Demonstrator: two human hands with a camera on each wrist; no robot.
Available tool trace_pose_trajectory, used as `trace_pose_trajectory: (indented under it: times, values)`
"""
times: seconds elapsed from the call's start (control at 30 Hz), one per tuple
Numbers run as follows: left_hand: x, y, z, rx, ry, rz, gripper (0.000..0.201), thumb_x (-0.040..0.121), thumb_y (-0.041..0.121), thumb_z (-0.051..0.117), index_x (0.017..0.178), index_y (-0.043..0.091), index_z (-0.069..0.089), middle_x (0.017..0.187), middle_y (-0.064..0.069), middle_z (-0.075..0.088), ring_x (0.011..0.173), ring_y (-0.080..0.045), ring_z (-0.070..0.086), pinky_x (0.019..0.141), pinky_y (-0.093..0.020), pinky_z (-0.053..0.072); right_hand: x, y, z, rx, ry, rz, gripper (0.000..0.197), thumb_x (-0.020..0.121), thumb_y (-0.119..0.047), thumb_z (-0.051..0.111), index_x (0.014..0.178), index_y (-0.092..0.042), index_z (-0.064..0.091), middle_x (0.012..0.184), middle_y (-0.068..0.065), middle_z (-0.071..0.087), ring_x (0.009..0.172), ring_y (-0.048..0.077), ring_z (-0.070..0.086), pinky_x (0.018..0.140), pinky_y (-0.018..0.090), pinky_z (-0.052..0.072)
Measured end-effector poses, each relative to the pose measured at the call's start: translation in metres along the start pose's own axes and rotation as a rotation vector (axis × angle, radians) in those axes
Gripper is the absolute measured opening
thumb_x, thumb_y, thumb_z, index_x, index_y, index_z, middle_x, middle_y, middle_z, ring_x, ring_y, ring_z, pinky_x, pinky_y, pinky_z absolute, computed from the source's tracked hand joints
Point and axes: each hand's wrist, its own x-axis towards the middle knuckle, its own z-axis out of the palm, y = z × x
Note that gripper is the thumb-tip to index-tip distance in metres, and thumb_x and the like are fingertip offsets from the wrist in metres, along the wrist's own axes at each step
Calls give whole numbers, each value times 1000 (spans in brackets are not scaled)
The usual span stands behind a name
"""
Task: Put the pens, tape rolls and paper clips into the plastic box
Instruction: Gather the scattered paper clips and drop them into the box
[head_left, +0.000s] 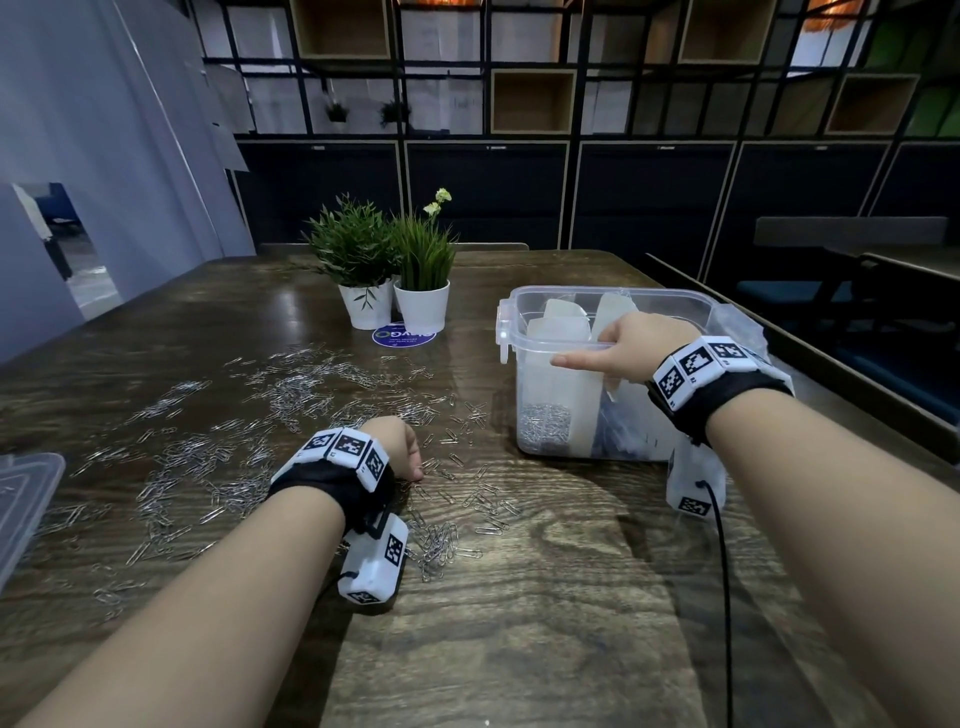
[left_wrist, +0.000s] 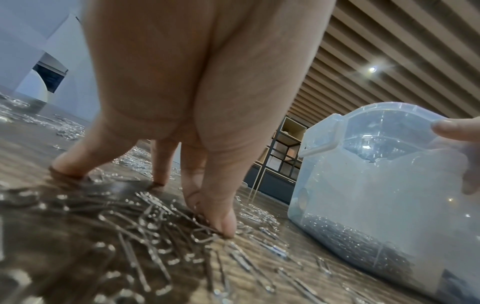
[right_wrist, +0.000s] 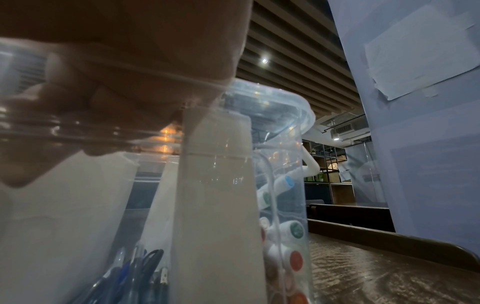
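Observation:
Silver paper clips (head_left: 291, 384) lie scattered over the wooden table (head_left: 545, 597). My left hand (head_left: 415, 470) stands on its fingertips among them; in the left wrist view its thumb and forefinger (left_wrist: 215, 226) pinch a few clips (left_wrist: 155, 242) against the table. The clear plastic box (head_left: 613, 299) stands at the right, with white dividers and a heap of clips (head_left: 545, 426) inside. My right hand (head_left: 608, 348) grips its near rim, thumb outside, fingers inside. Through the box wall (right_wrist: 215, 205), the right wrist view shows pens (right_wrist: 140, 273) and markers (right_wrist: 293, 261).
Two potted plants (head_left: 363, 280) (head_left: 423, 291) stand at the table's far middle, behind a round blue sticker (head_left: 404, 335). A clear lid (head_left: 21, 499) lies at the left edge. The table's right edge runs close behind the box.

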Motion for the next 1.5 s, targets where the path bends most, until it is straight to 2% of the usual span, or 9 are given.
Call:
trace_pose_trajectory:
  times: [0.33, 0.5, 0.6, 0.83, 1.0, 1.07, 1.23, 1.37, 1.5]
  values:
    - [-3, 8, -1, 135, -26, -18, 24, 92, 24, 60, 107, 8, 70, 111, -2, 69, 93, -12, 60, 82, -23, 46, 3, 2, 1, -20, 2, -5, 79, 62, -93, 44, 71, -19, 70, 68, -7, 72, 68, 15, 66, 66, 29, 50]
    - [-2, 14, 1, 270, -41, 7, 28, 94, 23, 55, 111, 6, 68, 99, -5, 63, 87, -20, 57, 73, -27, 45, 2, 2, 1, -36, 9, -14, 78, 64, -92, 43, 72, -18, 69, 66, -7, 70, 66, 14, 65, 64, 28, 48]
    - [0, 12, -2, 208, 3, 54, 23, 93, 20, 56, 104, 6, 70, 105, -7, 68, 93, -21, 61, 82, -28, 48, 2, 2, 1, -47, 1, -13, 79, 63, -93, 42, 74, -20, 69, 66, -8, 70, 66, 13, 65, 66, 29, 51]
    - [-1, 47, -57, -161, 575, 295, 12, 93, 9, 57, 82, 13, 62, 90, 2, 65, 85, -15, 60, 77, -21, 41, 2, 2, 0, -38, 10, -18, 73, 65, -92, 43, 67, -22, 61, 61, -8, 66, 64, 12, 62, 64, 29, 48]
    - [6, 108, -88, -358, 793, 501, 8, 91, 13, 61, 90, 10, 68, 83, 3, 63, 74, -6, 50, 67, -12, 33, 5, 5, 3, -55, 33, -24, 79, 60, -95, 42, 63, -19, 60, 69, -1, 71, 64, 16, 65, 73, 33, 55]
    - [19, 123, -90, -333, 703, 520, 9, 89, 15, 63, 92, 11, 71, 85, 2, 66, 77, -7, 55, 74, -12, 39, 6, 5, 5, -69, 47, -33, 81, 58, -97, 39, 62, -18, 59, 68, -2, 71, 65, 15, 65, 73, 34, 56]
    - [49, 121, -77, -170, 497, 441, 23, 94, 37, 53, 101, 29, 73, 108, 5, 65, 107, -19, 57, 95, -45, 45, 5, 6, 5, -91, 59, -41, 70, 61, -96, 40, 58, -27, 51, 60, -7, 62, 64, 12, 61, 73, 33, 55]
    - [40, 89, -75, -290, 594, 421, 33, 101, 25, 38, 113, 16, 67, 117, -7, 63, 116, -21, 51, 99, -35, 40, 5, 4, 4, -103, 38, -39, 78, 60, -97, 36, 66, -24, 62, 68, -5, 68, 69, 15, 64, 74, 33, 55]
    - [19, 27, -55, -261, 401, 123, 31, 98, 30, 47, 117, 10, 60, 117, -11, 63, 107, -26, 58, 84, -29, 42, -1, 3, 1, -90, 28, -42, 67, 63, -95, 37, 72, -31, 56, 74, -11, 64, 76, 14, 63, 76, 33, 53]
